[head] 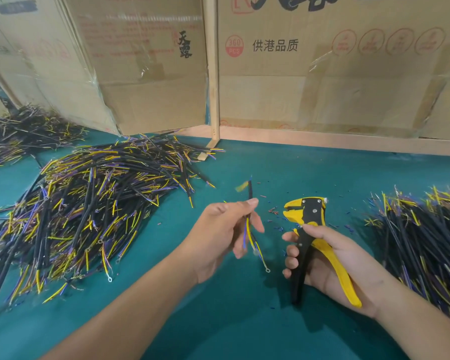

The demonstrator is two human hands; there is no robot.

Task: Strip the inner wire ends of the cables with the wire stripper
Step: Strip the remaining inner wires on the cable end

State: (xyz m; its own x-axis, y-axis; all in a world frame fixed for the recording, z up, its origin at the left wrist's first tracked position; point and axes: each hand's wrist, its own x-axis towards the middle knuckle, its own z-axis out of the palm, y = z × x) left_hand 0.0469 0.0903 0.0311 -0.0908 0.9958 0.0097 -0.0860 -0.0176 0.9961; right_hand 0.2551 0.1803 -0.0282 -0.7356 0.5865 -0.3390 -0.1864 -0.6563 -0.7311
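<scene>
My left hand (226,232) pinches a short black cable (250,193) and holds it roughly upright above the green table. The cable's upper end is blurred; yellow and blue inner wires hang from its lower end, one ending in a ring terminal (267,269). My right hand (320,258) grips the handles of a yellow and black wire stripper (307,211). The stripper's jaws point up and to the left, a short way right of the cable and apart from it.
A large pile of cables (89,203) lies at the left, a second pile (24,131) further back, and a third pile (424,242) at the right. Small insulation scraps (276,211) litter the green table (231,320). Cardboard boxes (322,74) wall off the back.
</scene>
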